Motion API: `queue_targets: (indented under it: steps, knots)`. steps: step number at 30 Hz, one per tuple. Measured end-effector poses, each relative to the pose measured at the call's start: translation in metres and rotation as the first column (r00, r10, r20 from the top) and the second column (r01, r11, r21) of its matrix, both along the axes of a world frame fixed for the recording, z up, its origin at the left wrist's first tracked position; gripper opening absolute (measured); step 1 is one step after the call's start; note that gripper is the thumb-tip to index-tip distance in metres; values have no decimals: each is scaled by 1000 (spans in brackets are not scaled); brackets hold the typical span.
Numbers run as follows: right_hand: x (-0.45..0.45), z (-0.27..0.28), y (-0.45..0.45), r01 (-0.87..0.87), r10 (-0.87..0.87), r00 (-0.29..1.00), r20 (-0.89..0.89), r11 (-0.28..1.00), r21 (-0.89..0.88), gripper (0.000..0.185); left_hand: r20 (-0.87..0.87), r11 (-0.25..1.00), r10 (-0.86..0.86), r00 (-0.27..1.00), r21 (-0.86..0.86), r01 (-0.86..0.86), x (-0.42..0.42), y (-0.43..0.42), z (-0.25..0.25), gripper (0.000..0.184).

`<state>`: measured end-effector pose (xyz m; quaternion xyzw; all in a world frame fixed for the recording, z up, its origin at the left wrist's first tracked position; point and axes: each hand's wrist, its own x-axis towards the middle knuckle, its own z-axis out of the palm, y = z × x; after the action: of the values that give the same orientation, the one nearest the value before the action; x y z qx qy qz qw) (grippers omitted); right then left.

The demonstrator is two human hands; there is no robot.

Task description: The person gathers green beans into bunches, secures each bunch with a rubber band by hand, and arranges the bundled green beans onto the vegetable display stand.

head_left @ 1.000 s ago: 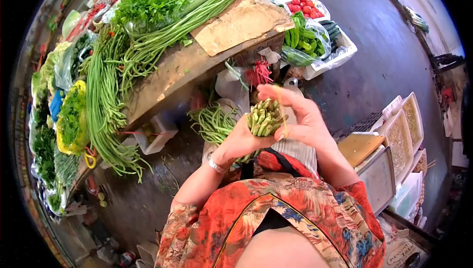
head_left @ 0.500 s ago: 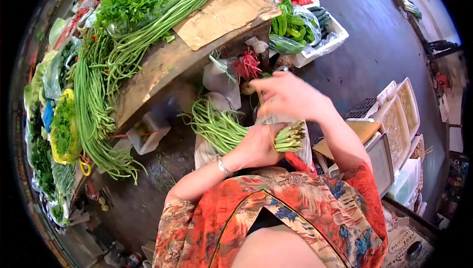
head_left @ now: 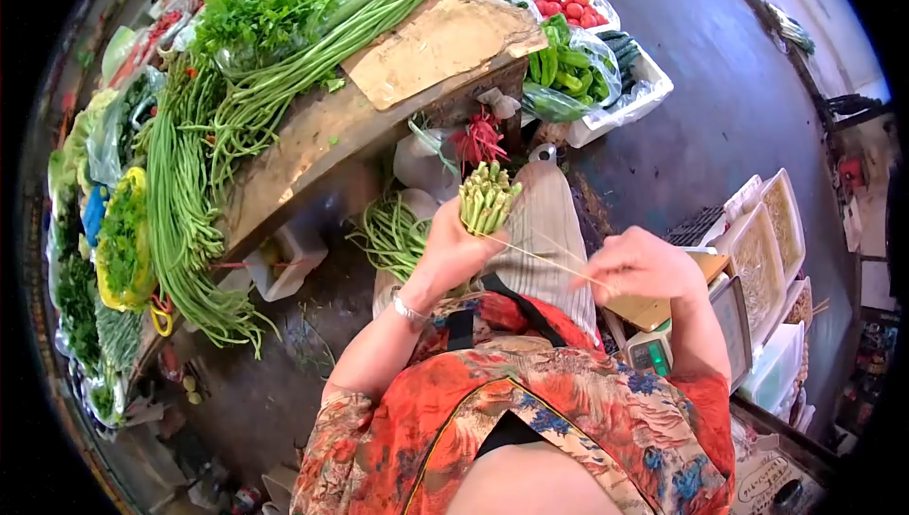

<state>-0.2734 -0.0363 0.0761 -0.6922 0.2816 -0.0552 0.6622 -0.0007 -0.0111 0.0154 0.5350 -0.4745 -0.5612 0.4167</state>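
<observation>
My left hand [head_left: 453, 245] is wrapped round a bundle of long green beans [head_left: 488, 199]. The pale cut ends stick up above the fist, while the long tips hang over my lap on the left. A thin rubber band [head_left: 544, 257] is stretched from the bundle toward my right hand [head_left: 636, 267]. The fingers of that hand are pinched together on the band, off to the right of the beans. Part of the bundle is hidden behind my left hand and forearm.
A wooden stall table [head_left: 308, 157] at the left carries more long beans [head_left: 180, 184], leafy greens [head_left: 265, 18] and a cardboard sheet [head_left: 436, 42]. White boxes hold green peppers [head_left: 568, 70] and tomatoes [head_left: 573, 6]. Plastic bins [head_left: 757, 250] and a scale [head_left: 651, 354] stand at the right.
My left hand has tipped the bean bundle from lying sideways to cut ends up. My right hand has moved down and right, drawing the rubber band out from the bundle.
</observation>
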Motion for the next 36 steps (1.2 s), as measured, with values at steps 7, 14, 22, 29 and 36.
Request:
queue_targets:
  steps: [7,14,22,29,36]
  knots:
    - [85,28,10,-118,479,757,445,770,-627,32,-269,964,-134,954,185,188,-24,-2,-19,31]
    - [164,-1,43,-137,447,875,188,600,-788,30,-61,975,-206,977,66,210,-16,7,-50,45]
    - [116,-36,28,775,-489,392,779,632,7,61,-254,985,62,965,171,-18,0,-6,14,16]
    - [100,-88,12,493,-860,238,451,507,707,53,-152,977,146,978,180,-118,-18,1,-17,30]
    - [109,-76,8,641,-739,523,424,669,376,62,149,1000,-24,989,24,20,-25,6,-12,39]
